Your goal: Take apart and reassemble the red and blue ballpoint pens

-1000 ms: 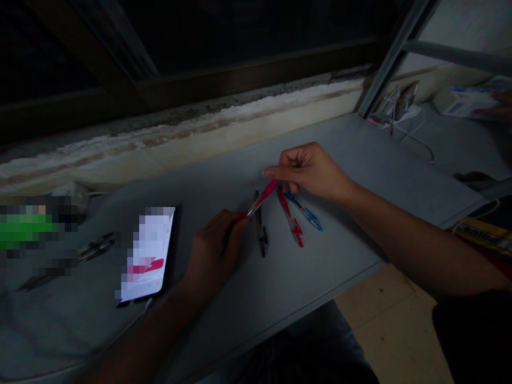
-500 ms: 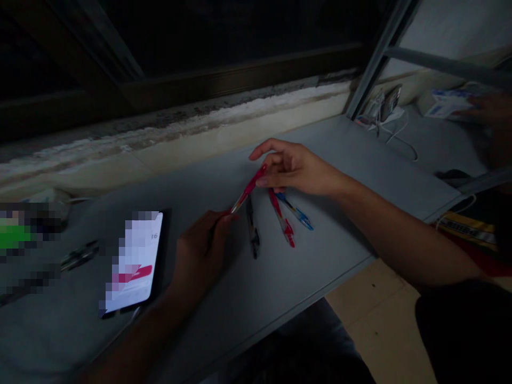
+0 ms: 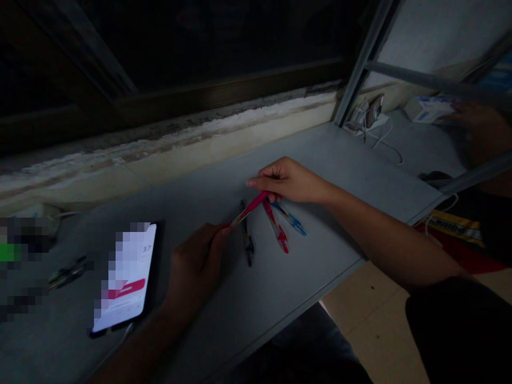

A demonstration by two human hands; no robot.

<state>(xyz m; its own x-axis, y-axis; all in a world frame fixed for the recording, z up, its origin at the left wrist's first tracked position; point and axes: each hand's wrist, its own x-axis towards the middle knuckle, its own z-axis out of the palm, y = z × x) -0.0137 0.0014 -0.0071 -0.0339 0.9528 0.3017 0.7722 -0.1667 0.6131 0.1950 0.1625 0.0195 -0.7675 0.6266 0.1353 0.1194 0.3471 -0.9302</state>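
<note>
I hold a red pen (image 3: 248, 208) slanted just above the grey desk (image 3: 320, 160). My right hand (image 3: 286, 179) pinches its upper end, fingers closed. My left hand (image 3: 196, 264) pinches its lower tip between thumb and fingers. On the desk under it lie a black pen (image 3: 247, 240), a second red pen (image 3: 277, 228) and a blue pen (image 3: 293, 217), fanned out side by side. The room is dim.
A lit phone (image 3: 127, 277) lies on the desk to the left, with dark pens (image 3: 66, 273) beyond it. Chargers and cables (image 3: 370, 114) sit at the back right by a metal post. Another person's hand (image 3: 476, 120) holds a white box at far right.
My right hand's fingers, spread half a second ago, have closed again on the red pen's upper end. The pen now sits lower over the desk. The view has shifted slightly.
</note>
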